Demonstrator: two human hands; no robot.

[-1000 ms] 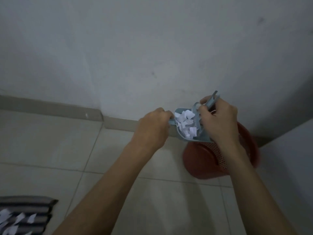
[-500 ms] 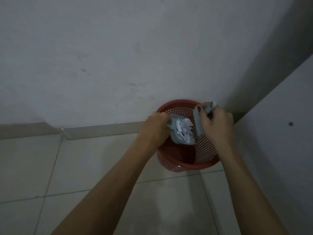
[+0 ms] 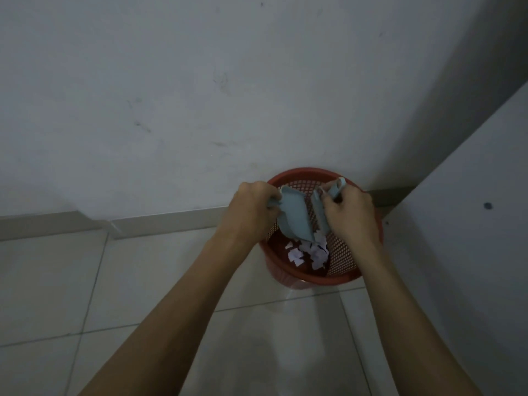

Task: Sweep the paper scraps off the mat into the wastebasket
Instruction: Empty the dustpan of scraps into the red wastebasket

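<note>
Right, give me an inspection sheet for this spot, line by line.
Surface: pale floor tiles, bare where visible.
Job's things: red mesh wastebasket against the wall; blue dustpan tilted steeply over it; paper scraps inside the basket; blue brush beside the pan. Mat not in view.
Clutter: nothing seen.
Hands: left hand grips the dustpan; right hand grips the brush.
Cables: nothing seen.
Surroundings: scuffed grey wall, baseboard, pale panel at right.
</note>
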